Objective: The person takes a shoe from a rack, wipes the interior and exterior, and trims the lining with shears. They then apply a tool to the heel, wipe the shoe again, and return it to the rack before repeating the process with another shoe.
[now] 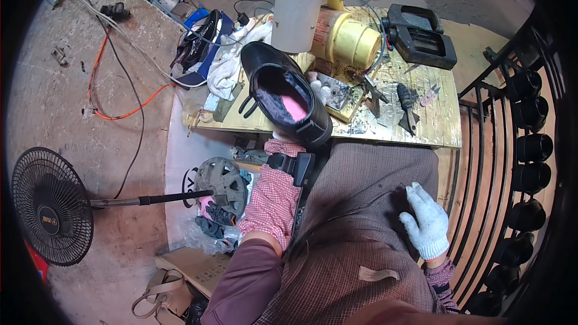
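Note:
A black shoe or ankle boot (259,54), with a dark fuzzy lining and a pink patch inside, is tilted at the front of the bench. My left hand (321,88) grips it, mostly hidden behind the shoe; pale gloved fingertips show along its right side. The left forearm wears a red checked sleeve cover and a black strapped device (292,167). Over the brown checked apron (367,204) on my lap, my right hand (425,222), in a white knit glove, lies with fingers stretched and thumb apart, holding nothing visible.
A yellow motor (349,36) and pale upright housing (298,9) stand on the bench (433,129). Pliers (372,93), a dark brush-like tool (408,108), pink snips (430,95) and a black tray (418,35) lie there. A fan (51,204) stands left; a rack with several black shoes (533,147) flanks the right.

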Demonstrator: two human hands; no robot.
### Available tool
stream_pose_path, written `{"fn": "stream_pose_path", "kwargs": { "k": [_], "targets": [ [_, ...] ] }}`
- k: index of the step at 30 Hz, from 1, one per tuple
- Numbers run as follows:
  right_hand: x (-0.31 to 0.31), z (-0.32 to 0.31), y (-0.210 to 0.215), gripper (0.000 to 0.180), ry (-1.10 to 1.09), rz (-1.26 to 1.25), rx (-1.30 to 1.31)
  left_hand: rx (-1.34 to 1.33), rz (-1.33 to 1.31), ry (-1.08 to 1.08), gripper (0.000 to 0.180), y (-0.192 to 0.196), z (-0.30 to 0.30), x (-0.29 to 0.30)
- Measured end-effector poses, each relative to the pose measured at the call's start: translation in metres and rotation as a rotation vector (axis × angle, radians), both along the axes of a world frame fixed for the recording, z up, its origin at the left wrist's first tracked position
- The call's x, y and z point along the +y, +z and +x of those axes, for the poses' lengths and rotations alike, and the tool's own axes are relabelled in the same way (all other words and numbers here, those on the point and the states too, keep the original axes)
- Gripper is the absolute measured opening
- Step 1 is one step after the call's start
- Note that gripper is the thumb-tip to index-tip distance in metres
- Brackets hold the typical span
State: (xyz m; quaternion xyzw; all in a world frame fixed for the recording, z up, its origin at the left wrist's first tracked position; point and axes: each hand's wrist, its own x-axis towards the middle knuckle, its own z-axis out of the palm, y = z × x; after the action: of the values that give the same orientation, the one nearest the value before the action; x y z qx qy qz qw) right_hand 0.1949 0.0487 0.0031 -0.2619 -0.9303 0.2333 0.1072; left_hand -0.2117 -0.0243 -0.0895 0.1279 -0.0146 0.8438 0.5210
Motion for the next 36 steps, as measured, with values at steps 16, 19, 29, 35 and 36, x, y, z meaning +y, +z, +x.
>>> {"fn": "stream_pose_path", "kwargs": {
  "k": [16,19,29,35,36],
  "targets": [
    [-0.011,0.008,-0.011,0.054,0.040,0.014,-0.021,-0.039,-0.482,0.289,0.063,0.015,0.048,-0.040],
    [-0.010,0.005,-0.012,0.054,0.051,0.011,-0.028,-0.080,-0.409,0.238,0.087,0.035,0.062,-0.057],
    [-0.005,0.000,-0.015,0.055,0.065,0.004,-0.076,0.315,-0.949,0.542,0.096,0.085,0.033,-0.045],
    [0.002,0.003,-0.025,0.054,0.074,-0.024,-0.108,0.495,-1.073,0.804,0.110,0.109,0.021,-0.023],
    [0.004,0.003,-0.026,0.053,0.082,-0.028,-0.118,0.548,-1.093,0.846,0.111,0.116,0.020,-0.019]
  ]
}}
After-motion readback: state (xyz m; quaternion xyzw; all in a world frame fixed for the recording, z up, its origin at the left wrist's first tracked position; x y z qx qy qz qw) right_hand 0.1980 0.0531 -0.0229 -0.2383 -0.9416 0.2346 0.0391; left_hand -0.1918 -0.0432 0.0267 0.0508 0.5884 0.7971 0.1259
